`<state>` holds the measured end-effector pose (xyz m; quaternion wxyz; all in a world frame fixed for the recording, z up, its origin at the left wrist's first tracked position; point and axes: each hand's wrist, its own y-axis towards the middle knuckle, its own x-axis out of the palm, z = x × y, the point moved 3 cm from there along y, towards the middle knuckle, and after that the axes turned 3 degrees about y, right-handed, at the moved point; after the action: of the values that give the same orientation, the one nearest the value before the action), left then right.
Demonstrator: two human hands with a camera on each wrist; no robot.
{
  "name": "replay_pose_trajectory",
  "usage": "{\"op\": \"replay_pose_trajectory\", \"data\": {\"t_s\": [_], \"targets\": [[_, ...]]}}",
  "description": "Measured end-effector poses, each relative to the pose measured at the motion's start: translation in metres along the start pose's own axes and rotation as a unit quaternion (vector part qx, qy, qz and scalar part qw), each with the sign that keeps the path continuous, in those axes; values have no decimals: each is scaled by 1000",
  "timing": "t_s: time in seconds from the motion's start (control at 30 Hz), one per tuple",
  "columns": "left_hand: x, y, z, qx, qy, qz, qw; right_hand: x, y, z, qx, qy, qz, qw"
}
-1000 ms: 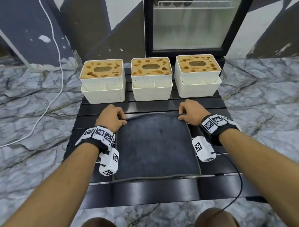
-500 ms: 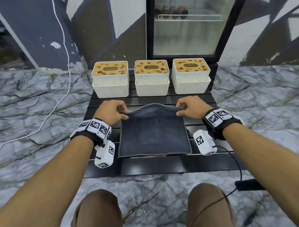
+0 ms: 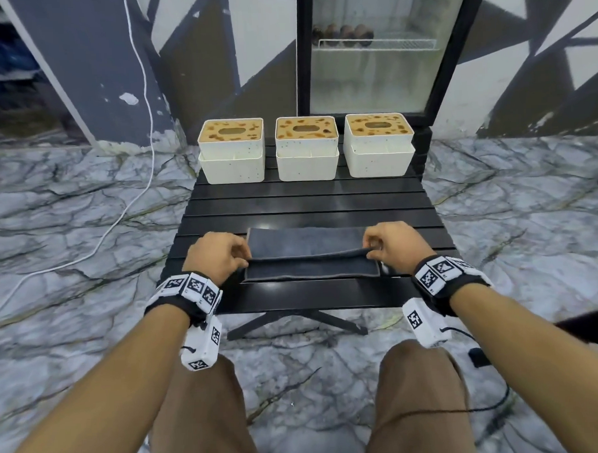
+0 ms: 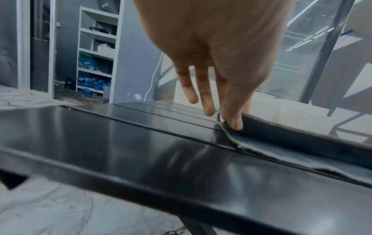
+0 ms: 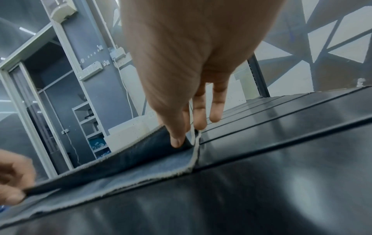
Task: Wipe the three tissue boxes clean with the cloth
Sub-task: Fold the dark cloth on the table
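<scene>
We see a dark cloth (image 3: 311, 256) folded over on itself in the lower middle of the frame, lying on a black slatted tabletop (image 3: 307, 205). Our left hand (image 3: 218, 255) pinches the cloth's upper layer at its left corner; our right hand (image 3: 392, 246) pinches the right corner, each grip holding cloth between thumb and fingers. Three white tissue boxes (image 3: 306, 157) with brown-stained tops stand in a row along the tabletop's far edge, upper centre, well apart from the cloth.
</scene>
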<state>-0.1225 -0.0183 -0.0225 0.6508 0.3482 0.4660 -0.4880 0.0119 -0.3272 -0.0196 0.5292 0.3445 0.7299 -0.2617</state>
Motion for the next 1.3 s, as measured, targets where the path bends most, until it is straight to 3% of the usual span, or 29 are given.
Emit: {"op": "replay_pose_trajectory", "data": {"t_s": [0.13, 0.5, 0.7, 1.0, 1.3], "targets": [[5, -8, 4, 8, 7, 2, 1000, 5, -9, -1, -18, -17, -12, 1000], [0, -4, 3, -2, 26, -118, 993, 0, -3, -3, 7, -10, -68, 998], [-8, 25, -9, -15, -57, -51, 997, -2, 23, -56, -40, 39, -68, 996], [15, 69, -12, 18, -22, -95, 995, 50, 69, -161, -135, 65, -119, 981], [20, 80, -18, 14, -3, -67, 998, 69, 81, -175, -164, 56, -148, 974]]}}
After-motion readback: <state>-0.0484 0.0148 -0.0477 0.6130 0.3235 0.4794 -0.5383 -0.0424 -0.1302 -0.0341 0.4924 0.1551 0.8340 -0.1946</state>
